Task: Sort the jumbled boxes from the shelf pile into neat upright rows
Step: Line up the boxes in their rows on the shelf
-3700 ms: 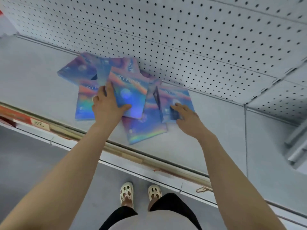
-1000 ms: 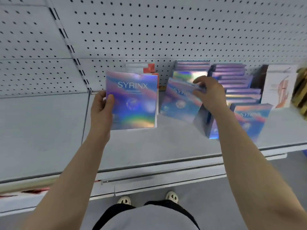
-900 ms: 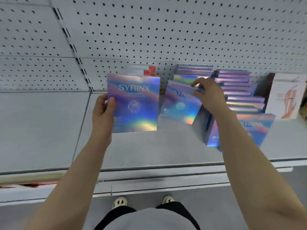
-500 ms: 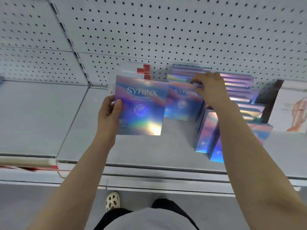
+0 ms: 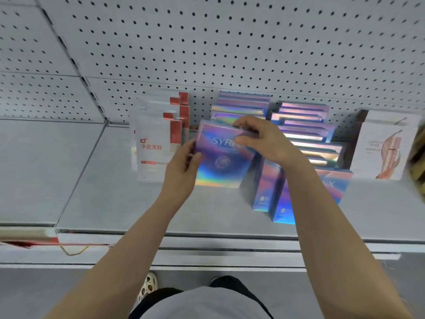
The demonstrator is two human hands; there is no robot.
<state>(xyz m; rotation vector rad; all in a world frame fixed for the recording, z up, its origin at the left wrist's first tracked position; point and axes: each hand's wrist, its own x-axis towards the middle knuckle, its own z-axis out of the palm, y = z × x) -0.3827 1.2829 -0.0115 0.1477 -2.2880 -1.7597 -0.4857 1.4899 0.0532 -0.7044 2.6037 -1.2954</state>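
Gripping box point(image 5: 222, 162) edges, both hands, bare shelf point(image 5: 96, 180) leftward.

front box point(image 5: 220, 162) – heads middle row point(image 5: 241, 104) | white packs point(image 5: 156, 134) – left

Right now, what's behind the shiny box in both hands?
Behind the shiny box, more holographic boxes stand in a row back to the pegboard. Only their top edges show; their fronts are covered.

Two hands, left point(image 5: 181, 166) and right point(image 5: 264, 141), meet on one holographic box point(image 5: 220, 164). Two rows of holographic boxes point(image 5: 305, 134) stand behind, exact number unclear; roughly four red-and-white boxes point(image 5: 158, 134); one white box point(image 5: 386, 146) at right.
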